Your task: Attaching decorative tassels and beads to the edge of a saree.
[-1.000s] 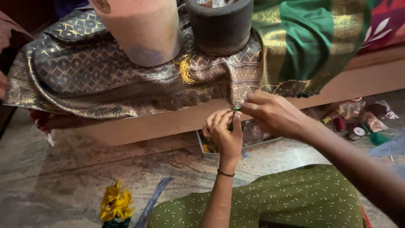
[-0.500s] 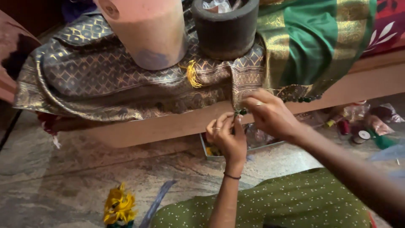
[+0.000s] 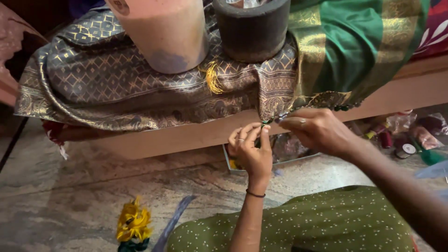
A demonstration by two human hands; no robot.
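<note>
At the saree hem (image 3: 273,100); both hands (image 3: 252,151), pinching.

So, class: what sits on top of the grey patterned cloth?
A pinkish pot and a dark stone mortar stand on the grey patterned cloth; the ledge beneath it is covered.

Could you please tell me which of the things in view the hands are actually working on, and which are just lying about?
In hand:
left hand
right hand
green thread pinched between them
fabric edge

Lying about:
pink pot
dark stone mortar
yellow thread bundle
thread spools
tray
</note>
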